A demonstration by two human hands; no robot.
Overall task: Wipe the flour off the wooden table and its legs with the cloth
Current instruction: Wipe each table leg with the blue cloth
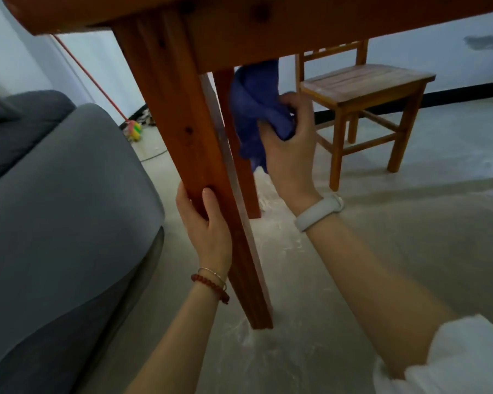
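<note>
- Gripping the near table leg (182, 155), the left hand (205, 226) sits at about six o'clock of the view, thumb on the front face and fingers wrapped behind the wood; two bracelets (212, 282) circle its wrist.
- Flour (256, 341) dusts the floor around that leg's foot.
- The right hand (289, 146), a pale band (319, 211) on its wrist, reaches past the leg and clutches the bunched blue cloth (254, 109) against the far table leg (234, 132), just under the table's apron (296, 32) at twelve o'clock.
- A grey sofa (63, 217) fills nine o'clock.
- A wooden chair (365, 89) stands at two o'clock, well apart from the cloth.
</note>
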